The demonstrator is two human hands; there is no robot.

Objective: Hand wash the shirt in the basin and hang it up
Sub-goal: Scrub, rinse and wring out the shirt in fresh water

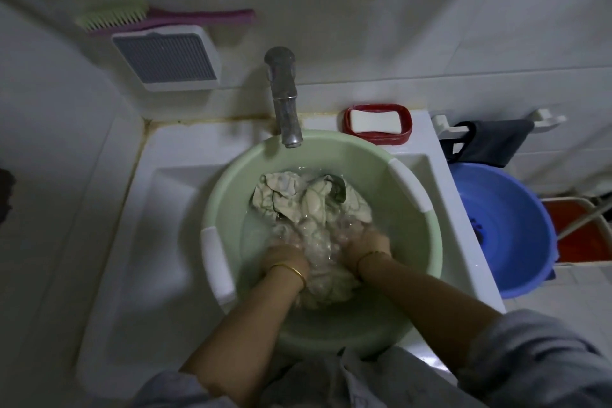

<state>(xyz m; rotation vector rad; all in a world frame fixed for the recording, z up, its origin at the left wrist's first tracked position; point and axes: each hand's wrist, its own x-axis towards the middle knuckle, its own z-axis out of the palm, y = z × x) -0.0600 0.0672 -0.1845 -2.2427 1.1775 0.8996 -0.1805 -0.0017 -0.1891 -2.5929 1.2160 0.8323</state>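
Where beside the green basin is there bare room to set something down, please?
Bare: the white sink left of the green basin. Crowded: the soap dish fills the back-right ledge, the faucet overhangs the far rim, and the left hand, right hand and shirt fill the basin.

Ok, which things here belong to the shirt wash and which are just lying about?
Job: shirt, green basin, left hand and right hand on the shirt, probably soap and tap.
Lying about: brush, blue basin, dark cloth on the rail.
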